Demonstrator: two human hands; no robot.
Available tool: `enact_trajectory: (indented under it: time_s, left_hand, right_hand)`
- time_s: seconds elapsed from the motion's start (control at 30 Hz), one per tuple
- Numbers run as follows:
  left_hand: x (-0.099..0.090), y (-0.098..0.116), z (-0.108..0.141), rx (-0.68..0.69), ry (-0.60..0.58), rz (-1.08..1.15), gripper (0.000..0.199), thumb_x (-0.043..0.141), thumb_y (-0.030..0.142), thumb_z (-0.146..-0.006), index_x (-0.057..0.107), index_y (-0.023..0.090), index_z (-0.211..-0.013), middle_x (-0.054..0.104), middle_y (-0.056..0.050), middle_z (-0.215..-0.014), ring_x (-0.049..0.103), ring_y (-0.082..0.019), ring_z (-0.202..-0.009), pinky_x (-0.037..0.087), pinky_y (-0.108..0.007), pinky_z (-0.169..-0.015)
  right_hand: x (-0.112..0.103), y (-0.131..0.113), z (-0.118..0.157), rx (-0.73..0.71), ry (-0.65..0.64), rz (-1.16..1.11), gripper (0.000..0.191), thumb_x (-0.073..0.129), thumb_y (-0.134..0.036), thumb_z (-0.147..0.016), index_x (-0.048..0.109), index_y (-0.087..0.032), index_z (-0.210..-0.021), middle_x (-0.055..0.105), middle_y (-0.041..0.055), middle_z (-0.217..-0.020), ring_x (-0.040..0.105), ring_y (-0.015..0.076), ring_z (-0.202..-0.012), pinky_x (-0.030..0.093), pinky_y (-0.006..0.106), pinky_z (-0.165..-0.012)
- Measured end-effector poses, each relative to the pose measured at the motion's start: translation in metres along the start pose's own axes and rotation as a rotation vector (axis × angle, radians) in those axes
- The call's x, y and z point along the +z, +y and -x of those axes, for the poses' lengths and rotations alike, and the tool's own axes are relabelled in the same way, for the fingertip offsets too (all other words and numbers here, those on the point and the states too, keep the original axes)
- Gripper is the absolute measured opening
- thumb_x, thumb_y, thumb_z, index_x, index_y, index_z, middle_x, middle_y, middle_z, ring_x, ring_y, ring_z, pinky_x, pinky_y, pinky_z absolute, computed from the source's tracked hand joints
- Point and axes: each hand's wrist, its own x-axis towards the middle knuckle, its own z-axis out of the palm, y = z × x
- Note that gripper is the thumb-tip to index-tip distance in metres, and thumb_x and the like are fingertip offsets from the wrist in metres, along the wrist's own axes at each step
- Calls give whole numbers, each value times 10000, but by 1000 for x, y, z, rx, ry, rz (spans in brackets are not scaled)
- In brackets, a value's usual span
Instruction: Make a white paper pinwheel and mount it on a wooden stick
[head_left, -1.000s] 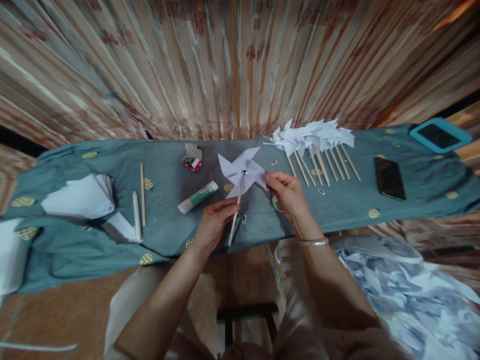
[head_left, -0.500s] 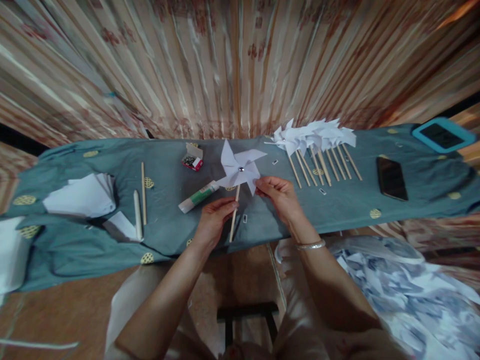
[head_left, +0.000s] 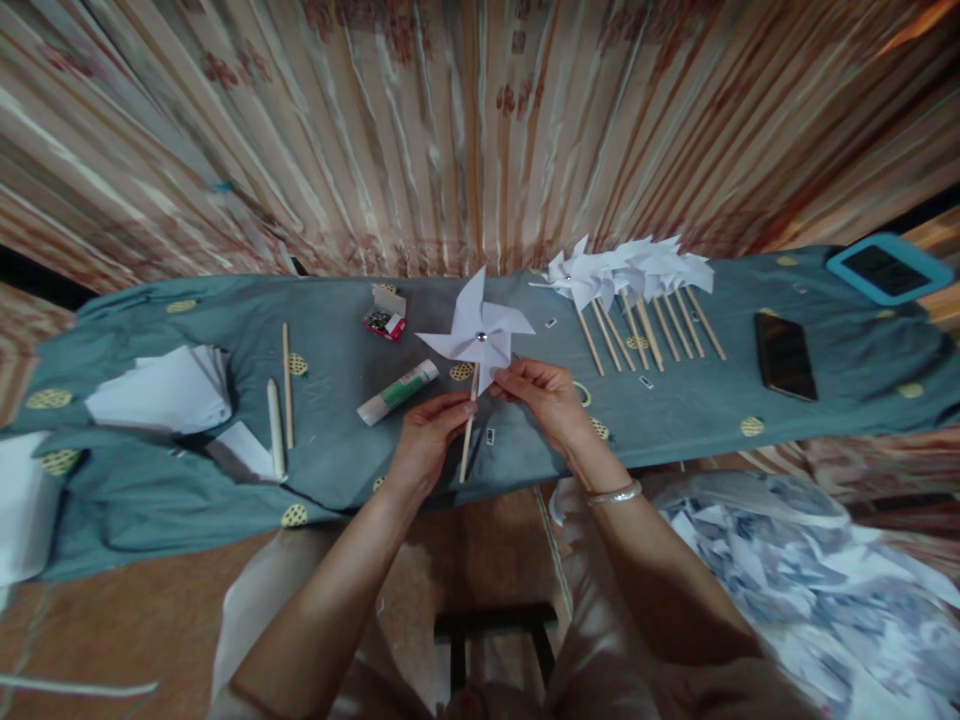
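Note:
A white paper pinwheel (head_left: 474, 325) with a silver pin at its centre is held over the table's middle. Its wooden stick (head_left: 467, 440) is pinched between the thumb and fingers of my left hand (head_left: 433, 432). My right hand (head_left: 546, 398) is closed at the pinwheel's lower right, thumb and finger on a paper blade. To the left of the pinwheel lie a green and white tube (head_left: 397, 392) and a small open red box (head_left: 385, 322) of pins. A row of several finished-looking pinwheels (head_left: 630, 275) rests at the back, right of centre.
On the green cloth (head_left: 345, 450) at left are stacked white paper pieces (head_left: 165, 390), a loose stick (head_left: 288, 385) and a white pen-like tool (head_left: 275, 430). A phone (head_left: 784, 356) and blue-framed device (head_left: 889, 269) lie right. A bag of paper pieces (head_left: 817, 570) stands below.
The pinwheel's blades have turned on the stick. My right hand has moved slightly left and down along with a blade, uncovering a yellowish ring on the cloth. My left hand has stayed in place.

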Motion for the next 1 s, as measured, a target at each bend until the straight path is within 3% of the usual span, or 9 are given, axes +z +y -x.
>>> enact_trajectory:
  time_s: [0.23,0.37,0.53,0.67,0.8,1.0]
  left_hand:
    - [-1,0,1,2,-7,-6,308,896,231,-438,755,133,-694,716,-27,-661,617,-119,-635,474,-266,-702]
    - [-3,2,0,6,8,3,316,895,233,-430,763,136,-700,721,-26,-669,617,-114,-634,473,-257,-694]
    - [-4,3,-1,7,19,-12,332,907,253,-400,765,148,-681,726,-23,-665,618,-106,-632,476,-233,-662]
    - [-2,1,1,-3,24,-59,332,908,257,-375,760,155,-654,717,-17,-632,605,-102,-596,473,-228,-627]
    - [0,-2,2,-17,12,-96,337,904,267,-376,757,154,-658,706,-19,-610,599,-112,-573,472,-240,-606]
    - [2,-5,0,1,-4,-106,328,896,272,-410,762,149,-682,702,-20,-611,591,-105,-559,459,-231,-585]
  right_hand:
    - [1,0,2,-19,-65,69,402,823,-584,-560,726,-201,-632,712,3,-634,583,115,-590,458,257,-602]
    - [-9,-8,4,-67,-39,124,430,793,-607,-599,685,-194,-554,668,0,-548,533,99,-511,420,246,-535]
    - [-30,-18,2,-213,209,114,398,784,-555,-640,650,-196,-536,632,-16,-521,496,86,-475,391,234,-497]
    - [-38,-18,-2,-393,402,169,313,778,-501,-673,707,-200,-718,693,-3,-678,596,126,-641,475,265,-636]
    - [-36,-14,-6,-428,349,215,302,773,-480,-686,717,-205,-795,710,8,-751,625,150,-712,501,301,-707]
    - [-30,-11,-8,-333,336,134,270,801,-434,-620,704,-197,-707,687,-10,-656,591,123,-612,486,268,-619]
